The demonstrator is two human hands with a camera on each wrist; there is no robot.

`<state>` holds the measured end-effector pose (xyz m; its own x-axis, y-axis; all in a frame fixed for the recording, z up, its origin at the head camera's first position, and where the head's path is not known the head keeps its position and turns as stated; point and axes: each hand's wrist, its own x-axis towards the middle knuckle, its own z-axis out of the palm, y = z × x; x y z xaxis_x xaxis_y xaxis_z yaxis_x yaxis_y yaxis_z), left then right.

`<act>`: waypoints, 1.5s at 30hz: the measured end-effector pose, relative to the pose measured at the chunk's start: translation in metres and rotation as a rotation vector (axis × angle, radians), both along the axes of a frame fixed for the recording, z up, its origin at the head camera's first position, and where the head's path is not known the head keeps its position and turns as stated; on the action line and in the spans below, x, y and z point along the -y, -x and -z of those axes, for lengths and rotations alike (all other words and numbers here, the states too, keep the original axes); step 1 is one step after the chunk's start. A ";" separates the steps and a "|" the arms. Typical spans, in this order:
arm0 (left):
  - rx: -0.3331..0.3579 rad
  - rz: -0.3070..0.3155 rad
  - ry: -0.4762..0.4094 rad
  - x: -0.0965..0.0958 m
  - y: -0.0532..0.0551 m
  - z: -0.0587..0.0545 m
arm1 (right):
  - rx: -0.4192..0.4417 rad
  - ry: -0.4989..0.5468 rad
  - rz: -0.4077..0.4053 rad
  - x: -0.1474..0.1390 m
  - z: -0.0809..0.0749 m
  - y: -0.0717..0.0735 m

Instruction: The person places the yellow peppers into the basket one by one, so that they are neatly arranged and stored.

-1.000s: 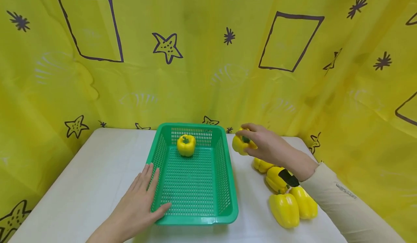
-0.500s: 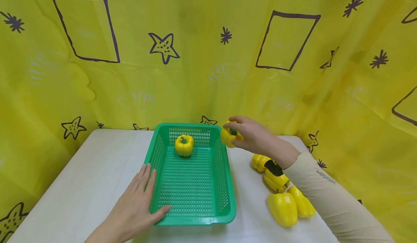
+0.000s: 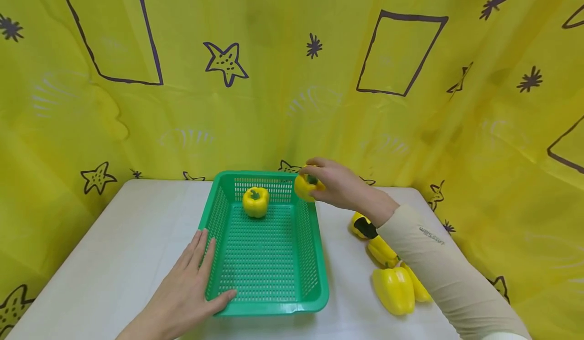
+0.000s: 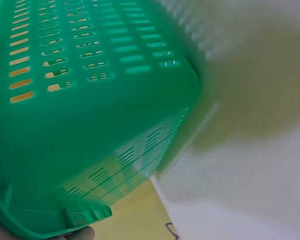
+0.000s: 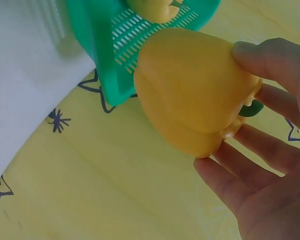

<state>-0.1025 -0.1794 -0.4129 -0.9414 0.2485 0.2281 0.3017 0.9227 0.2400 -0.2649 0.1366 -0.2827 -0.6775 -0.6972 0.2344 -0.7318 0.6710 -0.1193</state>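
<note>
My right hand (image 3: 335, 184) grips a yellow bell pepper (image 3: 304, 187) by its stem end, over the far right corner of a green plastic basket (image 3: 312, 307). In the right wrist view the thumb and fingers spread round the held pepper (image 5: 190, 90), its green stem facing the palm. Another yellow bell pepper (image 3: 256, 202) stands upright inside the basket by its far wall. My left hand (image 3: 182, 281) rests with straight fingers on the basket's left rim, thumb at the near left corner. The left wrist view shows mostly the basket's slotted outer wall (image 4: 80, 120).
Several more yellow bell peppers (image 3: 394, 290) lie on the white table (image 3: 137, 228) right of the basket, partly hidden by the right sleeve (image 3: 438, 259). A yellow patterned curtain (image 3: 269, 117) hangs behind the table.
My right hand has carried the gripped bell pepper leftward and slightly up, from beside the basket to over its far right corner. The left hand stays on the left rim.
</note>
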 end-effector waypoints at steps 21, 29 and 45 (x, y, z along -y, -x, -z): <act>-0.010 -0.012 0.006 -0.001 0.000 0.001 | 0.072 0.002 -0.017 0.027 0.036 0.020; -0.029 -0.010 0.017 -0.002 0.000 0.003 | 0.108 -0.009 -0.005 0.034 0.045 0.024; -0.015 -0.015 0.032 -0.002 0.001 0.003 | 0.218 -0.057 0.009 0.059 0.057 0.039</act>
